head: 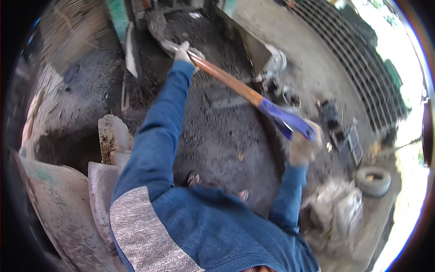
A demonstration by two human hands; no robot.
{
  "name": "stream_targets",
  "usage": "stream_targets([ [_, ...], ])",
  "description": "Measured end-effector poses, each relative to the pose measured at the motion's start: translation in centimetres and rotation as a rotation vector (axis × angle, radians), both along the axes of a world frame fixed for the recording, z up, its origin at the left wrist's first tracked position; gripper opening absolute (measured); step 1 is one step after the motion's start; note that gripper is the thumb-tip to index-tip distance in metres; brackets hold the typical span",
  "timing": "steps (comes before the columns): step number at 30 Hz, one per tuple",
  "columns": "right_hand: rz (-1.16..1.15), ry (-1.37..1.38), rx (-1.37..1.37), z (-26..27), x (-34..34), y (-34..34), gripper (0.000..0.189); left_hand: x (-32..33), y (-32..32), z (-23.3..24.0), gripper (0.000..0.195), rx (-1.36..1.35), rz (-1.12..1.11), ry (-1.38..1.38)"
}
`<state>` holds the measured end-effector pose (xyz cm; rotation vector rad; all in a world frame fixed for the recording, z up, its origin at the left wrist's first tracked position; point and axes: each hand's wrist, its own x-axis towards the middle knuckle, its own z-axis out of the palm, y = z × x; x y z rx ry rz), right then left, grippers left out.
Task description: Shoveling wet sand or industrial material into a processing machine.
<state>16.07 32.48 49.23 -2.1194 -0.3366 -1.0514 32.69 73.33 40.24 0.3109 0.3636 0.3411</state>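
Observation:
A shovel with a wooden shaft (227,76) slants across the view, its blue D-grip (287,117) towards the right. My left hand (184,53), in a pale work glove, is closed around the lower shaft near the blade socket. At the other end, my gloved right hand (306,144) grips the blue handle. The shovel blade (166,46) reaches into dark, loose granular material (214,44) at the top, with some of that material heaped on it. Part of the blade's edge is hard to make out against the pile.
Low walls (251,44) bound the dark pile. Broken concrete slabs (114,136) and a curved sheet (64,200) stand on the left. At right lie a tyre (373,181), a plastic sack (340,207) and a metal grid (353,64). My feet stand on dusty ground (224,146).

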Motion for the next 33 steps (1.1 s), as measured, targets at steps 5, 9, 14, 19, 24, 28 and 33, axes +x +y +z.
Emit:
stream_targets([
  [5,0.02,1.01,1.073,-17.4,-0.8,-10.4,0.015,-5.4,-10.7,0.4,0.032,0.083,-0.383,-0.176],
  [9,-0.195,1.076,1.186,-30.6,-11.1,-24.2,0.019,-14.1,-20.4,-0.8,0.029,0.246,-0.774,-0.545],
  [14,-0.774,0.855,1.219,-26.6,-22.4,-31.2,0.034,-26.1,-32.2,-9.0,0.017,0.088,-0.856,0.006],
  [19,-0.791,0.527,0.726,-30.8,-35.5,-40.4,0.045,-26.6,-41.1,-17.0,0.024,-0.18,-0.753,0.782],
  [24,-0.649,1.03,1.276,-24.1,-35.8,-37.9,0.032,-27.4,-49.7,-29.2,0.034,-0.186,-0.732,0.937],
  [28,-0.889,1.112,1.223,-22.6,-38.2,-39.0,0.025,-34.8,-64.2,-33.4,0.021,-0.251,-1.053,1.106],
  [33,-1.062,1.001,0.945,-19.6,-39.1,-45.1,0.02,-39.3,-76.0,-37.2,0.022,-0.414,-1.345,1.274],
])
